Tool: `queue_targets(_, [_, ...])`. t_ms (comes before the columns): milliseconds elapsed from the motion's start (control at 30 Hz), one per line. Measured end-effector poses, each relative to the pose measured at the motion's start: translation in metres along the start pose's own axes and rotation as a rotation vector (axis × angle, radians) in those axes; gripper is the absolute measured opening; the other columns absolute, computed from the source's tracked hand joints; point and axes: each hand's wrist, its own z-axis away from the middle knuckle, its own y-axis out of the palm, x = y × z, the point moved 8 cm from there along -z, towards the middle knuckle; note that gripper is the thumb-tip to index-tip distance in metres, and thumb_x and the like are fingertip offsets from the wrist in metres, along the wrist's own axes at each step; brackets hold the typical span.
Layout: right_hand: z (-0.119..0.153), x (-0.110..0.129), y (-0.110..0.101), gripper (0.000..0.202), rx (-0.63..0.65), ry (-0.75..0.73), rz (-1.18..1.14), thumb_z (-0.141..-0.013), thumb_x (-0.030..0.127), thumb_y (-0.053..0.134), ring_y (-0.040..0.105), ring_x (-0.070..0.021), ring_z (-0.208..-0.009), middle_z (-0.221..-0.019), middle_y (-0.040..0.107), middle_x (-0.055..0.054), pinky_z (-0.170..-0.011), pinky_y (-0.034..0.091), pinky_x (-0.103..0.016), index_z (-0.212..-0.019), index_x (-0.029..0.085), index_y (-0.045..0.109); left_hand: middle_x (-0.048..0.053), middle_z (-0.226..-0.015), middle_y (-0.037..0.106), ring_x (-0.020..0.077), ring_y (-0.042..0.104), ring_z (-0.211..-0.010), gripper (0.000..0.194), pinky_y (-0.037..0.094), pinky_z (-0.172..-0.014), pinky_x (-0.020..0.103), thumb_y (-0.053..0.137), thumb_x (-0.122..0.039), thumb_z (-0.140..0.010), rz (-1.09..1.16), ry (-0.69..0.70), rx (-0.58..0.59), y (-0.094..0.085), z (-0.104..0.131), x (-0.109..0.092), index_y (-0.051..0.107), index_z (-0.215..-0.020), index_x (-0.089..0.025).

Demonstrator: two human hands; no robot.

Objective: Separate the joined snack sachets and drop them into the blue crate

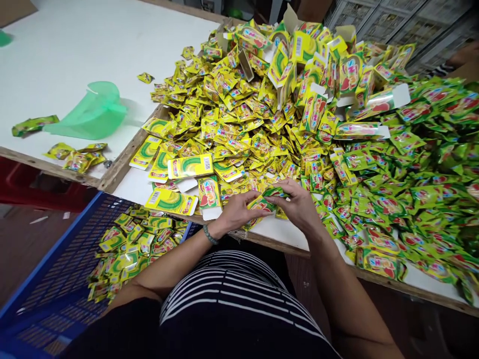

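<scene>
Head view: 1 carton (pixel 260 204) sits clamped between left fingers (pixel 254 214), 1 green packet (pixel 273 191) pinched between right fingers (pixel 283 202).

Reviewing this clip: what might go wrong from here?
Mix-up: the yellow packets and green packets meet with no divider visible, so the two could get mixed.

Fall: a yellow carton lies at the front edge of the table, beside the left hand; a nudge might send it into the blue crate below.

Spill: the heaped open cartons look loosely stacked and could slide.
</scene>
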Motion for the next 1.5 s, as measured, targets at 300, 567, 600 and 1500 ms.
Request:
queue_targets(300, [0.017, 0.013, -0.001, 0.02, -0.224, -0.085, 0.242, -0.08, 0.041, 0.068, 0.054, -0.0189, -0.071, -0.076, 0.06, -0.003, -0.068, 0.044, -0.033, -0.077, 0.023, 0.061, 0.003, -0.096, 0.068, 0.0196, 0.06, -0.091, 0.038, 0.043, -0.084, 0.028, 0.076, -0.041, -0.071, 0.124, -0.062, -0.012, 0.003, 0.002, 0.008, 0.068, -0.099, -0.017])
queue_targets(567, [0.008, 0.013, -0.008, 0.029, 0.053, -0.053, 0.158, -0.079, 0.054, 0.065, 0.053, -0.0165, -0.065, -0.069, 0.062, 0.0, -0.062, 0.04, -0.03, -0.077, 0.025, 0.067, 0.004, -0.095, 0.066, 0.0184, 0.058, -0.092, 0.031, 0.044, -0.085, 0.029, 0.073, -0.04, -0.075, 0.221, -0.058, -0.008, 0.007, 0.004, 0.004, 0.068, -0.096, -0.018])
queue_targets(600, [0.006, 0.015, -0.011, 0.028, 0.061, -0.061, 0.16, -0.08, 0.053, 0.064, 0.055, -0.0177, -0.069, -0.073, 0.065, -0.001, -0.065, 0.041, -0.031, -0.08, 0.026, 0.068, 0.004, -0.096, 0.066, 0.0183, 0.059, -0.092, 0.031, 0.044, -0.085, 0.029, 0.071, -0.04, -0.076, 0.219, -0.05, -0.011, 0.008, 0.004, 0.004, 0.067, -0.098, -0.018])
queue_targets(1500, [-0.001, 0.06, -0.009, 0.018, 0.089, -0.406, 0.676, -0.091, 0.029, 0.053, 0.059, -0.0235, -0.098, -0.091, 0.069, -0.005, -0.101, 0.023, -0.046, -0.08, 0.022, 0.064, -0.005, -0.06, 0.048, 0.0085, 0.04, -0.057, 0.029, 0.03, -0.055, 0.021, 0.076, -0.037, -0.07, 0.085, -0.072, -0.096, 0.002, -0.01, -0.011, 0.065, -0.083, -0.014])
